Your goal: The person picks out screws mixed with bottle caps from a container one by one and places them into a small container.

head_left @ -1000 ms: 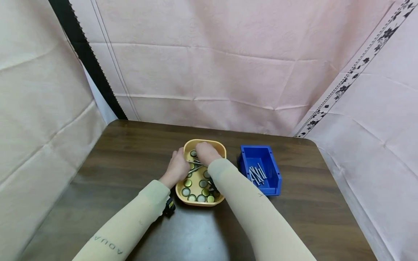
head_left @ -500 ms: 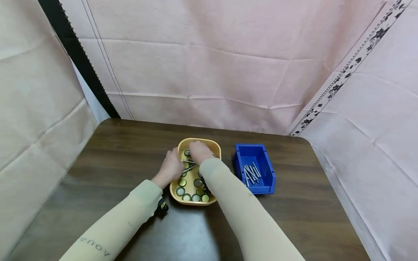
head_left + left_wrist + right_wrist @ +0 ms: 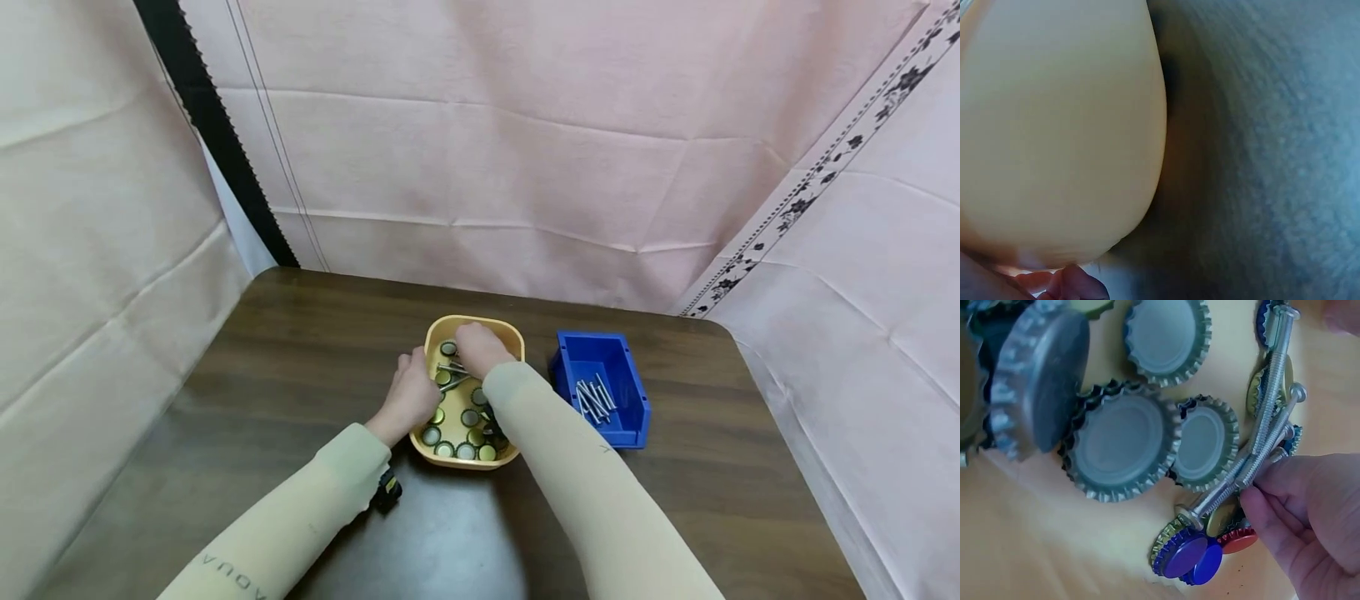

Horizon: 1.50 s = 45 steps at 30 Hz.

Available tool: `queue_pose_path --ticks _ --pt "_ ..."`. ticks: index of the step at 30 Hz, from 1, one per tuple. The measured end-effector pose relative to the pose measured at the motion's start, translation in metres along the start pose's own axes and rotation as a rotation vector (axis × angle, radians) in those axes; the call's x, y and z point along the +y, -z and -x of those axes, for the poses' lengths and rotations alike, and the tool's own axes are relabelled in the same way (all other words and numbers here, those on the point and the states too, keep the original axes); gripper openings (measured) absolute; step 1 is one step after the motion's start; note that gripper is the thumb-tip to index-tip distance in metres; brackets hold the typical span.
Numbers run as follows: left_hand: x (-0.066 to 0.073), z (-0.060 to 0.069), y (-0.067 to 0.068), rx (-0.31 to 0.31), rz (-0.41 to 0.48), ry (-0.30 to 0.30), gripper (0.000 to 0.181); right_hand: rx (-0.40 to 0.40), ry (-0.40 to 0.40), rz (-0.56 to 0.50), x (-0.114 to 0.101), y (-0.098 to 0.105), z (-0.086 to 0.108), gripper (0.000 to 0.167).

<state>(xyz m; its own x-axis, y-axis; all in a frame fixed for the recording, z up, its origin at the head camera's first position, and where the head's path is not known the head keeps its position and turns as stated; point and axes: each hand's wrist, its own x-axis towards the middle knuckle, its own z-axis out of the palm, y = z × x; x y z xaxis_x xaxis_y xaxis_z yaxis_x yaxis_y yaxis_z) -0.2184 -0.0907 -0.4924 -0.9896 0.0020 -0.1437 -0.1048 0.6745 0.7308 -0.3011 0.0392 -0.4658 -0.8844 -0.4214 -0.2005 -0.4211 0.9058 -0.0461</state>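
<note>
1. Located the yellow tray point(image 3: 454, 404) on the brown tabletop point(image 3: 720, 467), left of the blue box point(image 3: 597, 358) with a gap between.
2. Pinched at the bundle of silvery screws point(image 3: 1268, 394) inside the yellow tray with the right hand point(image 3: 482, 346); set thumb and finger nearly together on the metal. Could not tell how many screws were gripped.
3. Gripped the left wall of the yellow tray with the left hand point(image 3: 411, 392); showed bent fingers point(image 3: 1079, 284) against the outer wall, with little clearance. Could not see the whole grip.
4. Crossed the screws over one another at the right fingertips, most heads toward one end and one head toward the other.
5. Scattered bottle caps point(image 3: 1121, 439) over the tray floor, many with pale undersides upward; overlapped some and tilted one steeply.
6. Grouped blue caps point(image 3: 1192, 556) and a red cap point(image 3: 1239, 540) beneath and just beside the screws.
7. Piled further screws point(image 3: 596, 400) in the blue box, roughly side by side, toward the near end.
8. Covered both forearms with pale sleeves point(image 3: 300, 504); showed black wrist gear point(image 3: 387, 490) under the left wrist.
9. Hung pale pink cloth point(image 3: 487, 167) behind the tabletop.
</note>
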Motion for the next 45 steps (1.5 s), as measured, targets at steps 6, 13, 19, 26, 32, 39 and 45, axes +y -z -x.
queue_pose_path --ticks 6,13,19,26,32,39,45 --pt "0.008 -0.001 -0.004 0.007 -0.036 0.01 0.07 -0.012 -0.011 -0.061 0.006 0.007 0.004 0.019" --pt "0.006 -0.002 -0.005 0.02 -0.06 0.025 0.067 0.047 0.035 -0.217 0.008 0.024 0.013 0.047" --pt "0.002 -0.001 -0.004 0.016 -0.075 0.019 0.069 0.055 0.034 -0.337 0.015 0.034 0.027 0.039" --pt "0.002 -0.003 -0.004 -0.002 -0.053 0.013 0.071 0.066 -0.017 -0.447 0.031 0.04 0.041 0.005" --pt "0.002 -0.004 -0.005 0.006 -0.042 0.005 0.071 0.068 -0.011 -0.516 0.041 0.048 0.053 0.007" --pt "0.002 -0.001 -0.004 0.003 -0.043 0.002 0.071 0.069 0.015 -0.561 0.053 0.06 0.078 0.007" --pt "0.002 0.0 -0.003 0.012 -0.045 -0.009 0.07 0.124 -0.018 -0.567 0.075 0.062 0.099 0.009"
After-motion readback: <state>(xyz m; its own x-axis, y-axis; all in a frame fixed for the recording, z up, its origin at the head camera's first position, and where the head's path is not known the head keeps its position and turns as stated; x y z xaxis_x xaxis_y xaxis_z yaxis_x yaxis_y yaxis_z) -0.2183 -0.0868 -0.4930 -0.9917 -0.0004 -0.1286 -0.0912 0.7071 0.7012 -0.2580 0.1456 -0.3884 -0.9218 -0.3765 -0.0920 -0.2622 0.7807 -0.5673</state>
